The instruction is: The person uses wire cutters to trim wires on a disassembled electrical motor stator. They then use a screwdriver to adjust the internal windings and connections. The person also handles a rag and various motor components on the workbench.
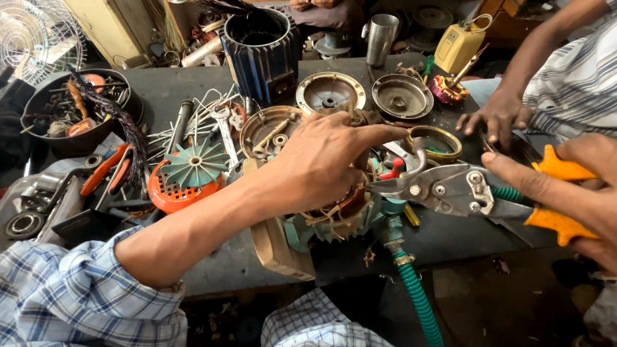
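From the head view, your left hand [321,164] lies curled over the motor stator [340,212] at the near edge of the surface [193,83], steadying it. Your right hand [572,186] grips the orange-handled snips [463,189]; their long axis runs left-right, nose pointing left into the copper winding. You look mid-cut; next, keep the stator from turning as the blades bite

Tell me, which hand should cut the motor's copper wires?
Probably the right hand: it already grips the orange-handled metal snips, their tips at the copper-wound teal motor. The left hand rests on top, steadying it.
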